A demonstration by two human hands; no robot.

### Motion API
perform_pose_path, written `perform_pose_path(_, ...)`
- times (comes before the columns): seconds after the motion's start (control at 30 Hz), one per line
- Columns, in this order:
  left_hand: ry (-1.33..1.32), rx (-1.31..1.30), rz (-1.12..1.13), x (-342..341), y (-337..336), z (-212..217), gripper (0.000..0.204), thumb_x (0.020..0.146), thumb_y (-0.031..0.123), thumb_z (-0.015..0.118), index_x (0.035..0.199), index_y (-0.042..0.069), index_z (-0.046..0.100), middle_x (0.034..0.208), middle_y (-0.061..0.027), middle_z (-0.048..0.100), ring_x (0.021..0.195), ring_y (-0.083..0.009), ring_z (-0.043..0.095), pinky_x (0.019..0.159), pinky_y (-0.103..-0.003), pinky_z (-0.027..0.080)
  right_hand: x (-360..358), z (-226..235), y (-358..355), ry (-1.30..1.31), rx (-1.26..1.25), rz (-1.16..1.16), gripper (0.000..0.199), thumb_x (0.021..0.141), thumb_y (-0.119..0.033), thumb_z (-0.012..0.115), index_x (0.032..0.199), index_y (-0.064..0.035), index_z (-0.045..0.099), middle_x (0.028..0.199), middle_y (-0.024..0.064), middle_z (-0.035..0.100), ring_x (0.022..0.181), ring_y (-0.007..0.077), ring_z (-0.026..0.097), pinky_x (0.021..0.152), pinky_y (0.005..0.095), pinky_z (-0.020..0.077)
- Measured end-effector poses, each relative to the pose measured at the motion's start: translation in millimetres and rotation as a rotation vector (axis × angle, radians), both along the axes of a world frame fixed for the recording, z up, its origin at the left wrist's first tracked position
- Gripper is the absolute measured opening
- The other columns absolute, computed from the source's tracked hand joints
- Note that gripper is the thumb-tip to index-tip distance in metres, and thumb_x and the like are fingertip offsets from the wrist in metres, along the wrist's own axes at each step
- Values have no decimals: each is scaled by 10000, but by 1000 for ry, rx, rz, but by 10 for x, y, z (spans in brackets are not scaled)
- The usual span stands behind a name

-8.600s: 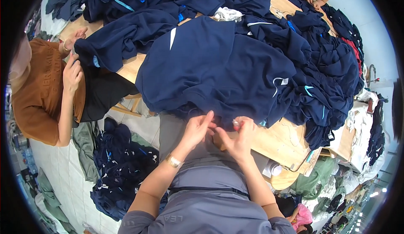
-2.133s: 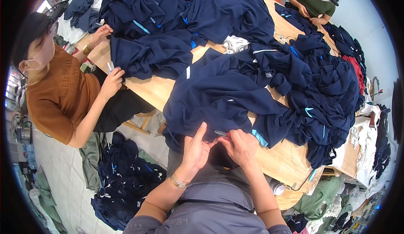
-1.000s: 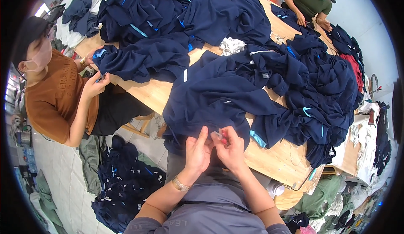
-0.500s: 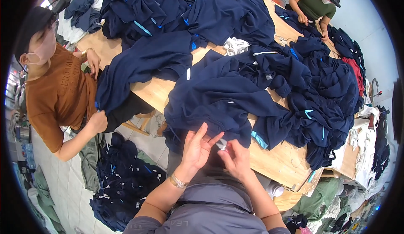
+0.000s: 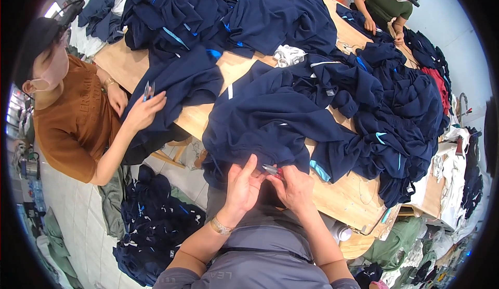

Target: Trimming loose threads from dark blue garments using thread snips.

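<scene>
A dark navy garment (image 5: 254,115) hangs over the near table edge toward my lap, with a gathered band at its near end. At that band is my left hand (image 5: 243,187), its thumb raised and its fingers curled around the fabric edge. Thread snips (image 5: 272,170) with metal blades and a red handle are in my right hand (image 5: 292,186). Their blades point left toward my left fingers, close to the cloth. Whether the blades touch a thread is too small to make out.
Navy garments pile up on the wooden table (image 5: 338,198), and a white bundle (image 5: 289,56) lies between them. At left, a person in a brown shirt (image 5: 78,112) holds snips over a navy garment. Another person in green (image 5: 384,8) works far right. More garments (image 5: 156,226) heap on the floor.
My right hand has turned slightly, and the snips' blades now show beside my left fingers. The person at left has raised a hand with snips, and their garment has shifted.
</scene>
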State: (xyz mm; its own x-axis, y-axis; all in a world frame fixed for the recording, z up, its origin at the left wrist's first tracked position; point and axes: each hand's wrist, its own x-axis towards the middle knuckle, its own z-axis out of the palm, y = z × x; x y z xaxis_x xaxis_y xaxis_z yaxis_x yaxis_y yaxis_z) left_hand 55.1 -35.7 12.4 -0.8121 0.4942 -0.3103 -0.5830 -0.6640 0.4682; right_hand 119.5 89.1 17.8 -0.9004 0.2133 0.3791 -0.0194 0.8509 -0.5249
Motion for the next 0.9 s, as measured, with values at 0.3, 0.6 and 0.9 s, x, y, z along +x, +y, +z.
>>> perform_pose_path(0.3, 0, -19, 3, 1, 14, 36, 191, 958, 164, 463, 1044, 27, 564, 1013, -96, 628, 916, -197, 633, 859, -407, 526, -2, -48, 29, 50, 16, 17, 324, 764, -328, 700, 684, -72, 518, 582, 54, 483, 465, 220, 507, 446, 316, 386)
perform_pose_path(0.6, -95, -13, 63, -7, 26, 95, 79, 925, 113, 525, 886, 48, 506, 877, -56, 569, 831, -211, 633, 835, -450, 538, 8, -35, 7, 29, 29, 35, 348, 755, -357, 696, 675, -78, 505, 582, 57, 477, 468, 223, 504, 446, 323, 381)
perform_pose_path(0.9, -13, -17, -30, 4, -4, 83, 271, 968, 266, 436, 1047, 24, 532, 1037, -97, 591, 954, -211, 604, 861, -419, 514, -2, 14, 33, 13, -91, 52, 250, 773, -228, 693, 764, -38, 531, 614, 110, 520, 513, 292, 535, 471, 342, 396)
